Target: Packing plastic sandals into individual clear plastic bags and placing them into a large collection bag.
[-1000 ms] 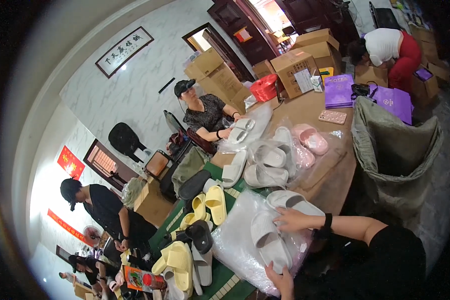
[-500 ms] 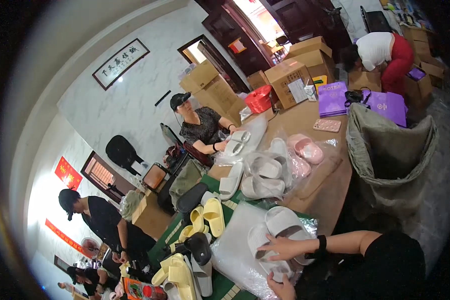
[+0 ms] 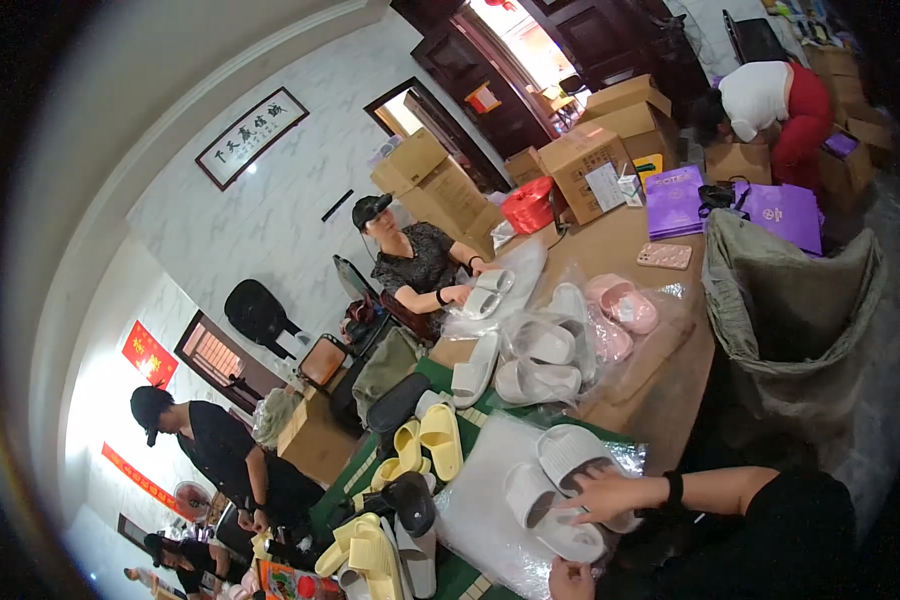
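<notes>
A pair of white slippers (image 3: 545, 500) lies on a clear plastic bag (image 3: 485, 500) on the green mat in front of me. My right hand (image 3: 595, 495), with a black band on its wrist, rests flat on the slippers with its fingers spread. My left hand (image 3: 570, 578) is curled at the picture's lower edge, right beside the nearer slipper and the bag; its grip is hidden.
Yellow slippers (image 3: 430, 445) and black ones (image 3: 405, 500) lie on the mat to the left. Bagged white slippers (image 3: 540, 355) and pink ones (image 3: 620, 305) cover the wooden table (image 3: 660, 390). A person in a cap (image 3: 410, 260) sits opposite. A grey sack (image 3: 790, 300) stands at right, with cardboard boxes (image 3: 600, 150) behind.
My right hand has slid from the farther slipper onto the middle of the pair. My left hand has dropped toward the picture's lower edge.
</notes>
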Demonstrator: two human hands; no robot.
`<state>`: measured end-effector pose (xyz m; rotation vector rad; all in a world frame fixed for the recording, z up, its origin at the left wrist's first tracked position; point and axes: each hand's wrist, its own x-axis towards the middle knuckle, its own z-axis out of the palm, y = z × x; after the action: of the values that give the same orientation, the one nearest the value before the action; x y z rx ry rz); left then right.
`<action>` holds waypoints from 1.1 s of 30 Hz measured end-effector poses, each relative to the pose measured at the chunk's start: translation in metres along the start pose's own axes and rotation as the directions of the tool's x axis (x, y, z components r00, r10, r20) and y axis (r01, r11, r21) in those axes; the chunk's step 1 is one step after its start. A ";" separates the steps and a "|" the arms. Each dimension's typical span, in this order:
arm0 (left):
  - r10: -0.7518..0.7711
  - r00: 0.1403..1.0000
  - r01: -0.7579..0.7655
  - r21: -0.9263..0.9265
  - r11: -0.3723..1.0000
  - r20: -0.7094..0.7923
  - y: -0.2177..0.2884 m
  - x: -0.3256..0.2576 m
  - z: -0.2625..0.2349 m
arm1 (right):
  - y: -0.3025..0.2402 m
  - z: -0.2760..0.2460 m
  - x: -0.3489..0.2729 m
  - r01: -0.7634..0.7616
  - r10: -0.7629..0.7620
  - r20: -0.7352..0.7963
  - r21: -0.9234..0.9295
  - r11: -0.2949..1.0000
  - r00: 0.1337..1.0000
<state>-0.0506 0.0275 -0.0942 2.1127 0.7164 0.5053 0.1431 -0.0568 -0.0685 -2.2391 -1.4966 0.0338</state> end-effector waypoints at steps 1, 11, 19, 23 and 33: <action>-0.009 0.991 0.001 0.065 0.998 0.133 0.016 0.001 -0.009 | 0.007 0.010 0.003 0.109 -0.118 -0.131 -0.075 0.991 0.984; 0.152 0.985 -0.164 0.163 0.973 0.084 -0.010 0.003 -0.007 | -0.013 0.001 0.032 -0.124 0.124 0.018 -0.017 0.992 0.992; 0.485 0.819 -0.571 0.514 0.640 0.307 -0.065 0.008 -0.011 | 0.015 -0.044 -0.009 0.307 -0.279 -0.131 0.494 0.813 0.951; 0.414 0.882 -0.461 0.603 0.651 0.227 -0.139 0.003 -0.056 | 0.023 -0.048 -0.032 0.126 -0.512 0.314 0.745 0.654 0.799; 0.268 0.963 -0.159 0.787 0.596 -0.008 -0.271 0.038 -0.332 | 0.058 -0.027 -0.046 0.116 -0.556 0.251 0.833 0.541 0.792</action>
<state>-0.2969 0.3791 -0.1191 3.0576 0.8570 0.5083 0.1815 -0.1254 -0.0757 -1.1945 -1.6869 1.0261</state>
